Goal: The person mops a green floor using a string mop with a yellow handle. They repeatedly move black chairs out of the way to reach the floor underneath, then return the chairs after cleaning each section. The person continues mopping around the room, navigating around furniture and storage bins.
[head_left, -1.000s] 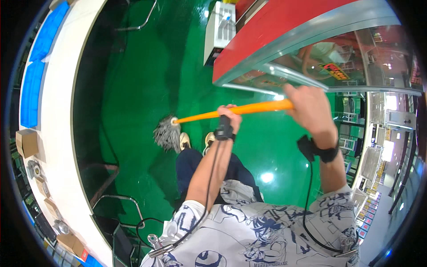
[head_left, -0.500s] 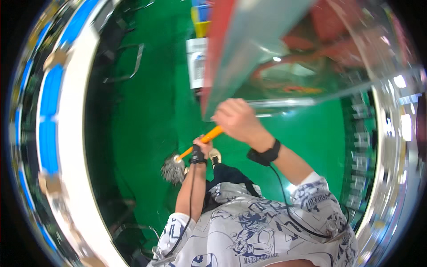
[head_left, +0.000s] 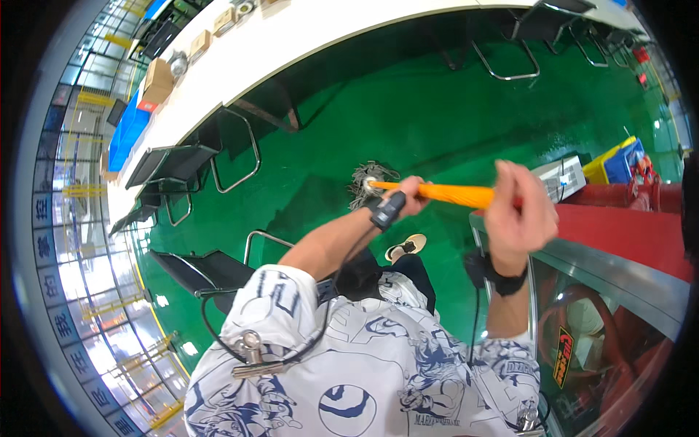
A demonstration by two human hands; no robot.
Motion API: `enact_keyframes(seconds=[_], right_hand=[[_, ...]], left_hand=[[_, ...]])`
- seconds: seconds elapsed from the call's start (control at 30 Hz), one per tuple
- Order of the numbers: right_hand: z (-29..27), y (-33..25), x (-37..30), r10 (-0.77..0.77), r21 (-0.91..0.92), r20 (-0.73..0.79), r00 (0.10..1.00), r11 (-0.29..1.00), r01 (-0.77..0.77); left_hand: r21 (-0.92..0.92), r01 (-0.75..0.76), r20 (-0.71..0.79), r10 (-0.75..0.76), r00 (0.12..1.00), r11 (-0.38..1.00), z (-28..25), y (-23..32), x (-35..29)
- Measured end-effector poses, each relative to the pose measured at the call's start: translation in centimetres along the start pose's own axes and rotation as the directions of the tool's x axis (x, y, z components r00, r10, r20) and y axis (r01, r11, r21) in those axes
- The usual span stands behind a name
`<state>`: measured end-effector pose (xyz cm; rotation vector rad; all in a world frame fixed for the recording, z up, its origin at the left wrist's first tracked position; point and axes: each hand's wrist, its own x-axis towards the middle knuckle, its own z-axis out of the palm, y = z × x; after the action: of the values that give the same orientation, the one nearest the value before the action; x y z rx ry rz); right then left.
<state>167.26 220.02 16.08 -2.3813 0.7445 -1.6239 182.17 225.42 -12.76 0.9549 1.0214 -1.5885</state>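
Observation:
A string mop with an orange handle (head_left: pixel 459 194) and a grey string head (head_left: pixel 373 175) slants away from me. Its head rests on the green floor in front of me. My left hand (head_left: pixel 413 195) is closed round the lower handle, close to the mop head. Higher up, my right hand (head_left: pixel 523 213) has its fingers curled at the handle's upper end, which it partly covers. Both wrists wear black straps with small black devices.
A red cabinet (head_left: pixel 619 237) with a metal-framed glass door stands close by my right arm. Beyond it are a white box (head_left: pixel 561 177) and a blue bin (head_left: pixel 623 162). Black chairs (head_left: pixel 207 273) and a long white table (head_left: pixel 306 33) line the left and far side.
My view has turned, bringing the cabinet from ahead to my right and the table across the far side. The mop head now lies ahead of my feet. Both hands stay at the handle.

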Motion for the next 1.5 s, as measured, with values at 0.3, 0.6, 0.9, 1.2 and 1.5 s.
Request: enact_keyframes(seconds=[0.3,0.6,0.9,1.2,1.5], right_hand=[[18.6,-15.3,-4.1,-0.186,0.529,0.090,0.978,0.841,0.111],[42.3,-32.9,-7.5,-0.104,0.585,0.247,0.963,0.809,-0.063],[65.3,-44.3,-0.8,-0.221,0.773,0.489,0.844,0.557,-0.303],[88.5,-57.8,2.5,-0.201,0.754,0.484,0.851,0.590,-0.290],[101.5,-59.3,-4.2,-0.268,0.515,0.855,0.444,0.542,-0.664]], left_hand=[[-0.034,-0.420,0.129,0.421,0.898,0.907,-19.2,19.7,-8.1],[-0.246,-0.400,0.131,0.439,0.889,0.883,-38.9,42.9,-11.1],[-0.321,-0.717,0.334,0.782,0.526,0.619,-42.6,50.6,-23.4],[-0.256,-0.767,-0.160,0.757,0.634,0.588,-58.1,30.4,-34.3],[-0.282,-0.895,-0.452,0.775,0.441,0.344,-58.1,16.9,-46.2]])
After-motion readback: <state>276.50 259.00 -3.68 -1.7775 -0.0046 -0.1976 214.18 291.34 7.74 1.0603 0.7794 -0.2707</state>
